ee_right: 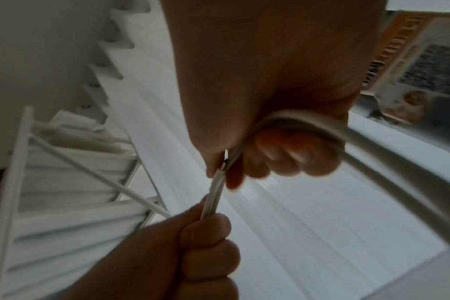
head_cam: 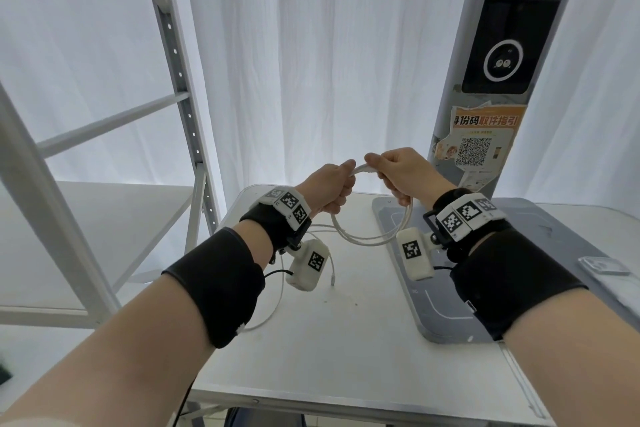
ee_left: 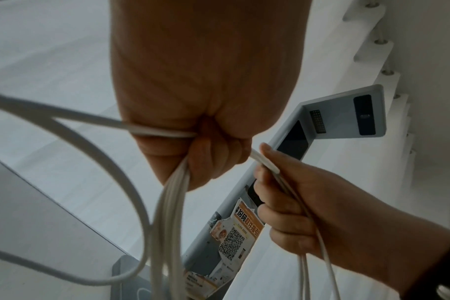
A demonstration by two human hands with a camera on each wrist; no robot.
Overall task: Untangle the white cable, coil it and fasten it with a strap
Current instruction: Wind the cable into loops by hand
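Observation:
Both hands hold a white cable (head_cam: 367, 237) in the air above the table's far end. My left hand (head_cam: 332, 189) grips a bundle of its loops in a fist; the strands (ee_left: 172, 203) hang from the fist in the left wrist view. My right hand (head_cam: 398, 173) grips the same coil a short way to the right, its thumb and fingers curled round the strands (ee_left: 267, 165). The coil sags in a loop between and below the hands. A loose tail (head_cam: 277, 295) trails down to the tabletop, ending in a plug (head_cam: 333, 279). No strap can be made out.
A white table (head_cam: 329, 350) lies under the hands. A grey stand base (head_cam: 433, 305) sits on its right half, with a grey pillar (head_cam: 485, 87) carrying a QR poster (head_cam: 476, 146) behind. A white metal shelf rack (head_cam: 180, 87) stands left. Curtains hang behind.

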